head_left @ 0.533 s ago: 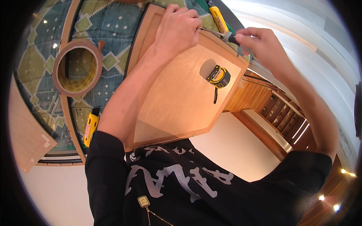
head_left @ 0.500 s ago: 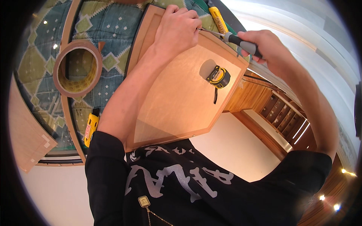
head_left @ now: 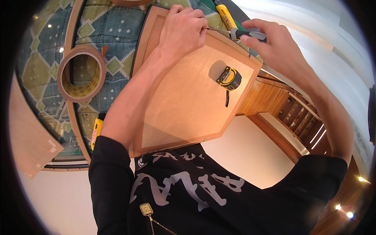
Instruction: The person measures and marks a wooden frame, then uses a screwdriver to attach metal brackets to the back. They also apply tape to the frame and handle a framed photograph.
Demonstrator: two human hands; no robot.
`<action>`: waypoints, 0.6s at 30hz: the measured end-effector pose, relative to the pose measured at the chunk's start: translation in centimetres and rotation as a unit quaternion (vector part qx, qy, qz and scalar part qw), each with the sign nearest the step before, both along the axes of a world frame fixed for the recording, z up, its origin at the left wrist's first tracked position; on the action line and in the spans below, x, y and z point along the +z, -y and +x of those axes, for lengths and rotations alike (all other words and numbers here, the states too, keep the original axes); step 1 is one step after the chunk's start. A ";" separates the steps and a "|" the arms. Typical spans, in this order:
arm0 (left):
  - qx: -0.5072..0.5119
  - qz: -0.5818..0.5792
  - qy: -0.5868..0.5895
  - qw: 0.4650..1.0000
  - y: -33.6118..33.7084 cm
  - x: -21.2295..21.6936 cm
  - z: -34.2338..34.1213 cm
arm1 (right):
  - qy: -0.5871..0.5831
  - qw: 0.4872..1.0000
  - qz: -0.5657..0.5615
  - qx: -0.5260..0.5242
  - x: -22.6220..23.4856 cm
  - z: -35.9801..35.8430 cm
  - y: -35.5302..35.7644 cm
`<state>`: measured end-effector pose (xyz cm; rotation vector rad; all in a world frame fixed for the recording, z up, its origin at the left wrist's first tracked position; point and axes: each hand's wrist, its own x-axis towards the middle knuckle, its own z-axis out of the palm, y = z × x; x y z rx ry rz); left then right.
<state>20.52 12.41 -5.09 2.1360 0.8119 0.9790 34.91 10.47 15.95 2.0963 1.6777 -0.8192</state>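
Left hand (head_left: pixel 183 30) curled knuckles-up, right hand (head_left: pixel 274 45) seemingly closed, both forearms outstretched.
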 end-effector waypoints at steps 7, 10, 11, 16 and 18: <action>-0.014 0.015 -0.003 1.000 0.0 0.1 0.1 | -0.165 0.852 -0.142 -0.477 0.3 2.6 -0.1; -0.027 0.025 0.002 0.999 0.0 0.5 0.3 | -0.170 0.882 -0.052 -0.437 1.3 2.3 3.3; -0.031 0.026 0.003 0.999 0.0 0.6 0.2 | -0.163 0.900 -0.015 -0.404 1.8 2.1 4.9; 0.001 0.122 0.010 0.992 0.2 1.3 -0.3 | -0.162 0.911 0.189 -0.330 5.8 1.7 19.0; 0.054 0.248 0.005 0.967 2.0 4.6 -0.5 | -0.159 0.904 0.201 -0.343 6.3 -0.2 26.5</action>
